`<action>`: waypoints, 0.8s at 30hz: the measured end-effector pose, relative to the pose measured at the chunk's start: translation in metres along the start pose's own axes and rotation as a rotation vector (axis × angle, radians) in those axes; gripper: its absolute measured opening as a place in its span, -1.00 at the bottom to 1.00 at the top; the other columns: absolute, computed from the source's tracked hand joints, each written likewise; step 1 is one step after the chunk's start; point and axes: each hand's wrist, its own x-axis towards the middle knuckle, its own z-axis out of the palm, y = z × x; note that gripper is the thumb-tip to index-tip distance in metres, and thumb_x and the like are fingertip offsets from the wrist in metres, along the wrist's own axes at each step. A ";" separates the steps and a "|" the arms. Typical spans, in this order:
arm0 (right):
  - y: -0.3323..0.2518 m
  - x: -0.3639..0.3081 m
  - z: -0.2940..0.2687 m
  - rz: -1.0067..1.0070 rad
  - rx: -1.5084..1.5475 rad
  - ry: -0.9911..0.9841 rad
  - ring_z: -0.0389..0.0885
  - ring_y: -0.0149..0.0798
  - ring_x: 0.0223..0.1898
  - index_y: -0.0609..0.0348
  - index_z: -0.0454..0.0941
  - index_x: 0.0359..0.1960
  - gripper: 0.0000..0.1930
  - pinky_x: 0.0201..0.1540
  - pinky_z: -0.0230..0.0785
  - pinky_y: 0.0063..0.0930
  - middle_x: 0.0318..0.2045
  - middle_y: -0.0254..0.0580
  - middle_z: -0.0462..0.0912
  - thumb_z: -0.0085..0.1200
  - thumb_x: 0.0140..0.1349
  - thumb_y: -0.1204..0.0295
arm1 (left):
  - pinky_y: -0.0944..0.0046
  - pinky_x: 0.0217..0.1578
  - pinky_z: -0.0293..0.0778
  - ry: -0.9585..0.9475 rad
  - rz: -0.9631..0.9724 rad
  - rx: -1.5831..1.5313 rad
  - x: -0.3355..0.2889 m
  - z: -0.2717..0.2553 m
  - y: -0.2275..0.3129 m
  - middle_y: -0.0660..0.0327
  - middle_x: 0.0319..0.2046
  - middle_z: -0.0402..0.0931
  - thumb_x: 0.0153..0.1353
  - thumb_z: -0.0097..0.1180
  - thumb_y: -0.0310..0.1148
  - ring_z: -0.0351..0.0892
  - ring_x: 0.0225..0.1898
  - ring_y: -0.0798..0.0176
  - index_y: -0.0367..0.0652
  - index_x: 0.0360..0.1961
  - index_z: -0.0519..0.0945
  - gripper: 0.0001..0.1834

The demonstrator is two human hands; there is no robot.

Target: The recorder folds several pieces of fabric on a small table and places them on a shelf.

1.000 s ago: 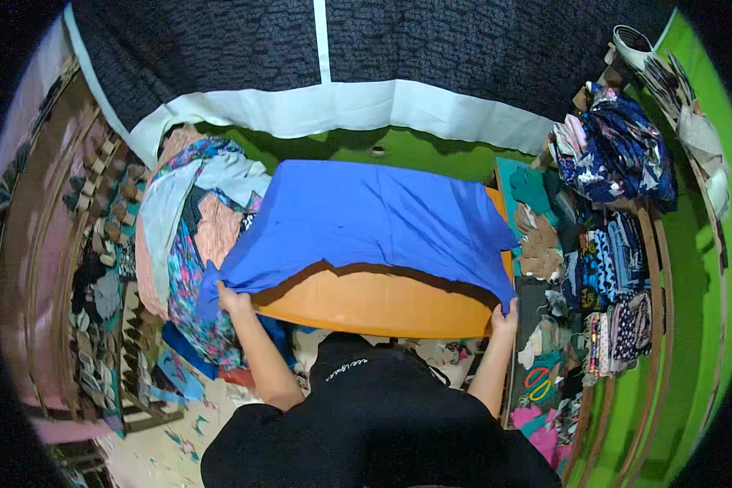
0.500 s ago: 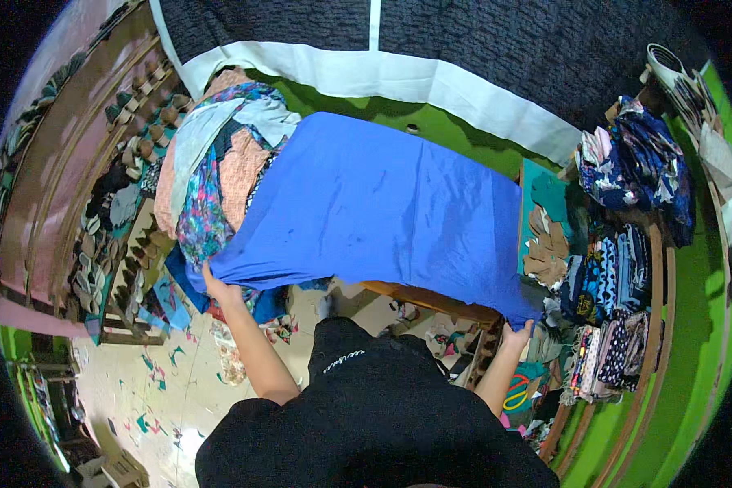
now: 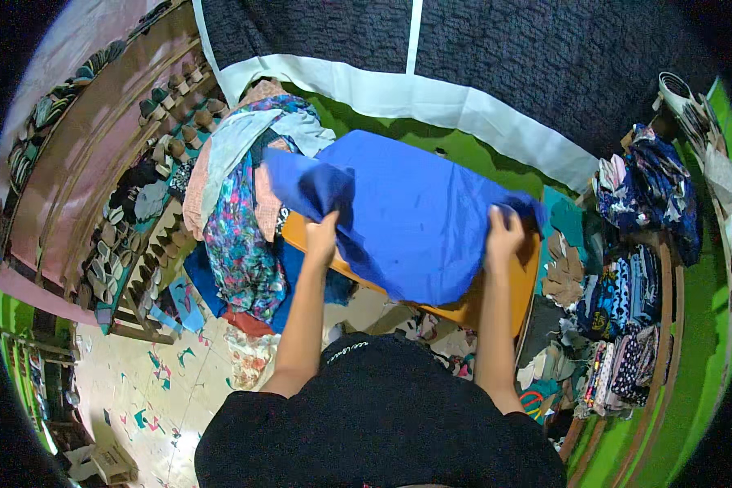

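– How is the blue cloth [image 3: 419, 215] held?
– Its left side is bunched in the closed grip of the left hand [image 3: 321, 237]; its right side is pinched by the right hand's [image 3: 505, 234] curled fingers.
– Where is it spread?
– Over the orange table [image 3: 526, 281], partly lifted, beside heaped fabric [image 3: 240, 236].

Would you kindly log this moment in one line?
left hand: holding blue cloth; right hand: holding same cloth; cloth: partly covering orange table
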 end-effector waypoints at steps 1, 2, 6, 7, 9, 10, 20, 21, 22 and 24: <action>-0.020 -0.012 0.028 0.050 0.011 -0.097 0.42 -0.40 -0.38 0.33 0.48 -0.38 -0.84 -0.25 0.27 -0.57 -0.43 -0.25 0.52 0.06 -0.04 0.53 | 0.33 -0.18 0.29 -0.076 -0.051 -0.032 -0.001 0.007 0.000 0.11 -0.22 0.39 -0.05 0.01 -0.46 0.37 -0.21 0.27 -0.39 -0.18 0.36 -0.63; -0.017 -0.018 0.047 -0.009 -0.023 -0.167 0.45 -0.38 -0.35 0.33 0.50 -0.37 -0.81 -0.23 0.28 -0.56 -0.41 -0.21 0.54 0.09 -0.07 0.54 | 0.34 -0.18 0.29 -0.133 0.021 -0.053 -0.006 0.021 0.010 0.13 -0.23 0.40 -0.04 0.00 -0.46 0.36 -0.21 0.27 -0.37 -0.19 0.37 -0.66; -0.075 -0.064 0.116 -0.113 0.084 -0.508 0.49 -0.42 -0.40 0.25 0.49 -0.34 -0.73 -0.29 0.32 -0.58 -0.43 -0.18 0.55 0.15 -0.18 0.55 | 0.34 -0.14 0.26 -0.324 0.164 0.011 -0.016 0.030 0.031 0.22 -0.24 0.38 0.03 -0.06 -0.50 0.33 -0.18 0.32 -0.28 -0.17 0.37 -0.72; -0.071 -0.070 0.128 -0.111 0.119 -0.518 0.51 -0.39 -0.38 0.25 0.47 -0.35 -0.73 -0.29 0.33 -0.57 -0.44 -0.16 0.55 0.14 -0.19 0.58 | 0.34 -0.12 0.25 -0.432 0.177 -0.087 -0.016 0.030 0.032 0.24 -0.22 0.36 0.07 -0.09 -0.51 0.32 -0.17 0.34 -0.27 -0.13 0.33 -0.70; -0.081 -0.080 0.141 -0.171 0.102 -0.499 0.53 -0.34 -0.38 0.25 0.46 -0.37 -0.74 -0.29 0.34 -0.53 -0.46 -0.15 0.55 0.12 -0.20 0.60 | 0.36 -0.10 0.23 -0.444 0.192 -0.041 -0.015 0.028 0.036 0.25 -0.18 0.33 0.09 -0.11 -0.52 0.29 -0.14 0.36 -0.26 -0.08 0.29 -0.68; -0.071 -0.082 0.147 -0.164 0.101 -0.503 0.54 -0.32 -0.39 0.26 0.45 -0.39 -0.76 -0.31 0.35 -0.52 -0.48 -0.14 0.54 0.12 -0.20 0.59 | 0.37 -0.09 0.21 -0.491 0.184 -0.107 -0.008 0.024 0.028 0.23 -0.16 0.31 0.13 -0.13 -0.46 0.27 -0.12 0.36 -0.25 -0.04 0.25 -0.67; -0.073 -0.097 0.158 -0.356 -0.045 -0.420 0.48 -0.20 -0.54 0.29 0.50 -0.45 -0.81 -0.44 0.31 -0.48 -0.56 -0.07 0.50 0.13 -0.19 0.53 | 0.29 0.02 0.12 -0.281 -0.028 -0.498 0.019 0.012 0.015 0.11 -0.02 0.21 0.22 -0.25 -0.22 0.20 0.00 0.26 -0.31 0.04 0.14 -0.54; -0.073 -0.096 0.160 -0.415 -0.015 -0.435 0.49 -0.19 -0.52 0.30 0.49 -0.44 -0.80 -0.43 0.31 -0.49 -0.54 -0.07 0.50 0.12 -0.19 0.55 | 0.28 0.02 0.12 -0.314 0.035 -0.445 0.020 0.011 0.009 0.11 -0.01 0.20 0.22 -0.26 -0.21 0.20 0.00 0.25 -0.32 0.04 0.14 -0.54; -0.075 -0.094 0.161 -0.412 -0.018 -0.431 0.49 -0.19 -0.52 0.30 0.49 -0.44 -0.80 -0.43 0.31 -0.49 -0.54 -0.07 0.50 0.12 -0.19 0.55 | 0.28 0.03 0.10 -0.369 0.004 -0.429 0.017 0.009 0.003 0.11 0.00 0.20 0.23 -0.27 -0.21 0.19 0.00 0.25 -0.33 0.04 0.14 -0.54; -0.081 -0.088 0.161 -0.418 -0.008 -0.523 0.47 -0.31 -0.44 0.32 0.48 -0.33 -0.75 -0.39 0.29 -0.57 -0.44 -0.14 0.50 0.03 -0.14 0.56 | 0.32 -0.03 0.17 -0.410 0.139 -0.240 0.002 0.012 0.017 0.15 -0.09 0.26 0.25 -0.34 -0.23 0.24 -0.06 0.29 -0.30 -0.02 0.20 -0.60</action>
